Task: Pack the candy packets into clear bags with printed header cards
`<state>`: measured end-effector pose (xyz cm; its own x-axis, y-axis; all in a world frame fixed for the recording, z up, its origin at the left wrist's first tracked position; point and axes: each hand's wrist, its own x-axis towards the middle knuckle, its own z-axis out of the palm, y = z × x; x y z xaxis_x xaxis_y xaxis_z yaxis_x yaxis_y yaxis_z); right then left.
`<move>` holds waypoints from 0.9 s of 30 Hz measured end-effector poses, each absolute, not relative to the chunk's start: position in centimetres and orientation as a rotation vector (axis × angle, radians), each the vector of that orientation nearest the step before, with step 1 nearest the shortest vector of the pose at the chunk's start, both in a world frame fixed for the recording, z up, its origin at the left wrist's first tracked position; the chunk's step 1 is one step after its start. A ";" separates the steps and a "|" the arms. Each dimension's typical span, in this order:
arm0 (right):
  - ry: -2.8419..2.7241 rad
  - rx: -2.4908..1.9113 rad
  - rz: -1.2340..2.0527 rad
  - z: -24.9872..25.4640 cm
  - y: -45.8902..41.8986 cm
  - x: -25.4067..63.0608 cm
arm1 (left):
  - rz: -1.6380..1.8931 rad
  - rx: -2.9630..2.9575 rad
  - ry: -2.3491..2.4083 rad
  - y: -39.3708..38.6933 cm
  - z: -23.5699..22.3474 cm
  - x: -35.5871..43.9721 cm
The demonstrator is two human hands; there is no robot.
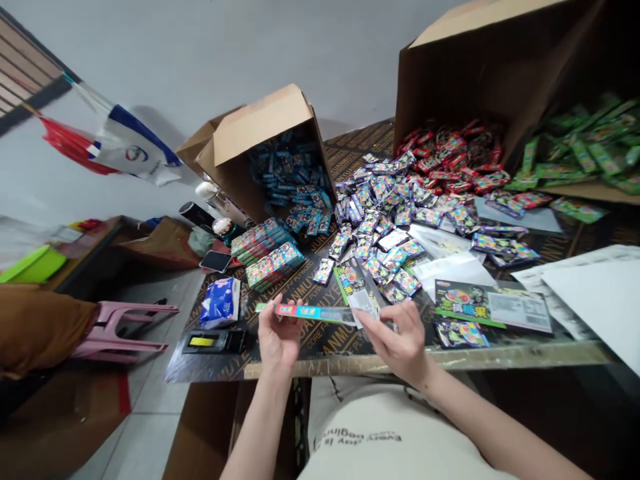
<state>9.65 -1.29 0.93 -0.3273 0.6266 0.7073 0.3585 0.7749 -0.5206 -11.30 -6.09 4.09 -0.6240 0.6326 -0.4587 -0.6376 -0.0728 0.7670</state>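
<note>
Far over at about 9 o'clock from the hands, a pink plastic stool (120, 330) stands on the tiled floor beside the desk (425, 361). Nearer, at about 10 o'clock, lie a blue tissue pack (220, 303) and, at 9 o'clock, a black case with a yellow label (215, 341).

The left hand (279, 335) has a closed grip, thumb and fingers pinching a long printed card strip (305, 312) near its left end. The strip is held level in the air just above the desk, between the two hands. Its far end meets a translucent plastic sleeve (363, 305), and the right hand (397, 343) has its grip clenched on that, pinched between thumb and fingers.

The strip looks light and thin: stiff enough along its length, but likely to flex if held only at one end, so the long edges seem the safest hold. The sleeve looks slippery and soft, best pinched flat.

Beyond, at about 12 o'clock, loose multicoloured packets (375, 227) spill across the desk. At about 1 o'clock a large cardboard box (480, 80) lies tipped, with red packets (450, 157) before it and green packets (585, 147) to its right.
</note>
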 end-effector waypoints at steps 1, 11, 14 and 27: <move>-1.946 -0.805 0.370 1.0 -1.5 9.7 | 1.855 0.035 1.307 -6.2 4.1 -11.4; -1.715 -0.823 1.204 2.9 -3.5 9.1 | 1.972 0.501 1.284 -7.2 5.1 -11.9; -1.529 -0.768 1.612 3.0 -3.9 8.8 | 1.980 0.533 1.284 -7.3 5.1 -11.8; -1.694 -0.448 1.614 2.1 -3.7 9.1 | 1.935 0.578 1.177 -7.9 5.4 -11.6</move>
<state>9.09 -3.74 2.13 -0.6643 0.6970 0.2699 -0.2356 0.1474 -0.9606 -11.59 -7.87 5.38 -0.5900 0.8072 -0.0162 -0.3853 -0.2638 0.8843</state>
